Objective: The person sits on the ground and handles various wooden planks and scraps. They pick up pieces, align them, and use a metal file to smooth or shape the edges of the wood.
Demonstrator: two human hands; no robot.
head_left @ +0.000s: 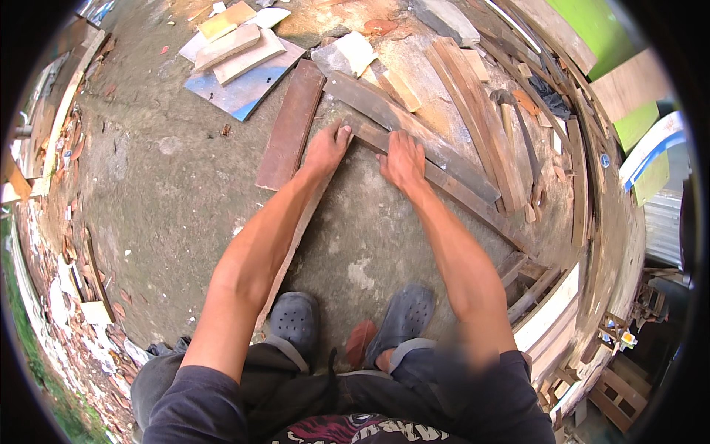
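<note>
My left hand (pixel 328 150) is closed round the far end of a thin wooden strip (pixel 302 228), which runs back toward me beneath my forearm and past my left shoe. The forearm hides part of this strip. With curled fingers, my right hand (pixel 404 159) grips a long narrow dark plank (pixel 473 201) near its far end. The far ends of strip and plank come close together between my hands; whether they touch, I cannot tell. Left of my left hand lies a reddish-brown board (pixel 291 126). A wider grey plank (pixel 414 133) lies just beyond the narrow one.
Board offcuts are stacked on a blue-and-white panel (pixel 255 92) at the far left. Brown planks (pixel 477 122) and a hammer (pixel 506 111) lie to the right, near a long timber pile (pixel 579 177). My grey clogs (pixel 293 317) stand on the concrete ground (pixel 177 192).
</note>
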